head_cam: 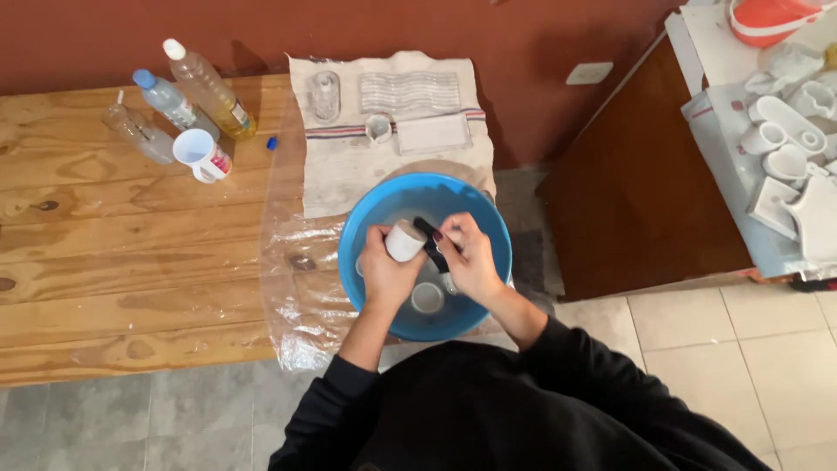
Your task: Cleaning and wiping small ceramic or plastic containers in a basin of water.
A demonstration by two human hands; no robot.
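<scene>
My left hand [384, 272] grips a small white cylindrical piece [404, 240] over a blue plastic basin [375, 209]. My right hand [468, 258] holds a black-handled brush [430, 239] whose tip rests against that white piece. Inside the basin, below my hands, lies another small white round cup [427, 297]. The basin stands on a sheet of clear plastic film [301, 288] at the edge of a wooden table [131, 262].
A pale cloth [349, 170] behind the basin carries a glass [325, 94], clear moulds [410, 92] and a small white cup [378, 128]. Three bottles [179, 103] and a white mug [202, 155] stand at the table's back left. Another table on the right holds several white ceramic pieces [789, 157].
</scene>
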